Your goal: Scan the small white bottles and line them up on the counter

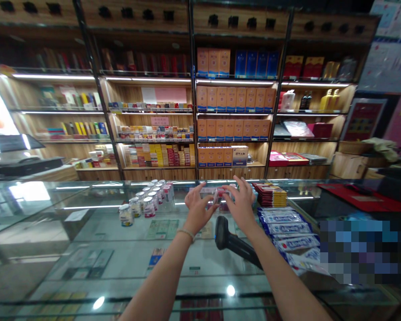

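Note:
Both hands are together above the glass counter [127, 249], fingers curled around a small clear container with red and white print [218, 196]. My left hand [198, 207] pinches its left side with the thumb. My right hand [242, 206] has its fingers on the right side, partly hiding it. Below them lies a black barcode scanner [222, 232], its handle passing under my right forearm. Several small white-lidded jars [149, 207] stand in rows to the left. Behind my right hand more small containers are partly hidden.
Red and yellow flat packs [270, 195] are stacked to the right, with blue and white wrapped packs [290, 229] nearer me. A red mat [349, 198] lies farther right. Behind the counter, lit shelves hold orange boxes [234, 99] and cigarette packs [167, 155].

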`<action>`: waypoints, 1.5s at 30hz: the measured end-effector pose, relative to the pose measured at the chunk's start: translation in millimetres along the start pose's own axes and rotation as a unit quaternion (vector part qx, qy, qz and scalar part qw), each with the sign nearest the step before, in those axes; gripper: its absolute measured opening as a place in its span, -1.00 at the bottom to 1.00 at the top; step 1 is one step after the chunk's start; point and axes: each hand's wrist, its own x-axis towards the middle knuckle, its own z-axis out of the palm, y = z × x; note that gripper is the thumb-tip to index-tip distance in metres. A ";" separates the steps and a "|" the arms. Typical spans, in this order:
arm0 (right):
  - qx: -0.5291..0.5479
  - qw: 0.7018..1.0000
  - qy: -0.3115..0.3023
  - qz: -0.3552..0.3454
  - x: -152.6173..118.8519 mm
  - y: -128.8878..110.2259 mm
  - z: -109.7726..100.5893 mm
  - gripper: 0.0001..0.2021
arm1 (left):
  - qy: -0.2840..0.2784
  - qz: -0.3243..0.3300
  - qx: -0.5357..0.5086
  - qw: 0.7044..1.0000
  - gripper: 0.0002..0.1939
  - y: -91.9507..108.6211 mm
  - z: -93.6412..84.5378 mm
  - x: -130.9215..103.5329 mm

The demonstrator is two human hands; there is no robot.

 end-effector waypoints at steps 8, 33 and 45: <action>-0.012 1.000 0.013 -0.014 -1.2 5.4 6.7 -0.79 | -0.028 -0.003 0.012 1.000 -0.81 3.4 -1.2 -0.8; -0.037 0.993 -0.060 -0.091 0.7 -41.3 26.1 -0.81 | -0.021 -0.007 0.045 0.999 -0.75 -32.1 -75.0 4.2; 0.004 0.991 -0.100 -0.091 1.0 -110.0 85.9 -0.82 | -0.023 0.010 0.133 0.991 -0.81 -81.5 -143.7 -2.1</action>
